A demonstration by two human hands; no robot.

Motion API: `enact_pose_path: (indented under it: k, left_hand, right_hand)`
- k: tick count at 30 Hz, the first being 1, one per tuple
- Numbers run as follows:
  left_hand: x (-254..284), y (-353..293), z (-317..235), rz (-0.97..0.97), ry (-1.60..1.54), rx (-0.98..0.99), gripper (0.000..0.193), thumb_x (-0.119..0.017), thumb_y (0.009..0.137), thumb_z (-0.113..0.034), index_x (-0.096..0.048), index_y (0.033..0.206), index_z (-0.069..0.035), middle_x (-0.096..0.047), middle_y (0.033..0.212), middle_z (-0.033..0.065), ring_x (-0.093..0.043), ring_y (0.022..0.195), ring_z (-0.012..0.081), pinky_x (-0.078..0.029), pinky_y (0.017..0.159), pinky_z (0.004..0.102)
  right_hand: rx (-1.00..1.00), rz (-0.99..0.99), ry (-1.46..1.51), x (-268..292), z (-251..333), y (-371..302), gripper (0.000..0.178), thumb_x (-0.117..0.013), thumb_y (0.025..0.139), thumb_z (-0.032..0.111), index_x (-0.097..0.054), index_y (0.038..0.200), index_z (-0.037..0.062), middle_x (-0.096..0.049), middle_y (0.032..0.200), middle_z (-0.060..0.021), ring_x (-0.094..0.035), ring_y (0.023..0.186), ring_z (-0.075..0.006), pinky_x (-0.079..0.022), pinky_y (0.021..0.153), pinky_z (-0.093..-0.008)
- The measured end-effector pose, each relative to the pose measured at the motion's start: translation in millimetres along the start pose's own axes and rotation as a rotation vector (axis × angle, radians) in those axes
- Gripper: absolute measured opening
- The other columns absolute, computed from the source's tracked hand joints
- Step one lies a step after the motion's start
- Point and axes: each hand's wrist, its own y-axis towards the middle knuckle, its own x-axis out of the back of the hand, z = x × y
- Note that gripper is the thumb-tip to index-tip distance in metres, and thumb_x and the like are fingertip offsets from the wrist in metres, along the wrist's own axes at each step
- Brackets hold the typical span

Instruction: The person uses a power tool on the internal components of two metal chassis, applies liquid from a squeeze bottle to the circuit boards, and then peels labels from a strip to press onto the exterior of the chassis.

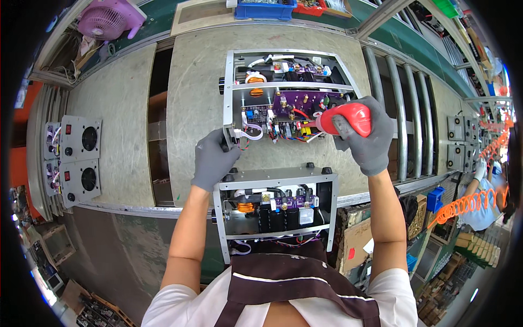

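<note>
My right hand, in a grey glove, is wrapped round a red squeeze bottle. The bottle lies tilted, its narrow end pointing left into an open metal chassis. Inside that chassis are a purple circuit board, a copper-wound coil and several coloured wires. Whether the bottle's tip touches anything is too small to tell. My left hand, gloved too, has its fingers closed on the chassis's near left corner, beside a white ribbon cable.
A second open chassis stands nearer to me at the bench edge. Metal rollers run along the right of the worktop. Finished-looking units with fans stand at far left. An orange coiled hose hangs at right, near another person.
</note>
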Motion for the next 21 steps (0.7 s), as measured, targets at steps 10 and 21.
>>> enact_pose_path:
  k: [10,21]
  left_hand:
    - [-1,1,8,0.04,-0.02,0.055,0.024,-0.07,0.069,-0.015,-0.066,0.087,0.001,-0.067,0.066,0.0096,-0.065,0.059,0.016,-0.05,0.058,0.031]
    - [-4,1,2,0.057,-0.047,0.085,0.022,-0.068,0.068,-0.01,-0.065,0.087,0.002,-0.066,0.067,0.0096,-0.062,0.058,0.0146,-0.049,0.057,0.0301]
  right_hand:
    - [0.049,-0.022,0.192,-14,4,-16,0.027,-0.078,0.072,0.01,-0.061,0.092,0.0014,-0.061,0.085,-0.0071,-0.058,0.074,-0.0155,-0.048,0.069,-0.0284]
    - [0.207,0.032,0.201,-37,-1,-12,0.037,-0.081,0.066,0.012,-0.06,0.095,0.0037,-0.062,0.086,-0.0121,-0.062,0.075,-0.025,-0.05,0.068,-0.0328]
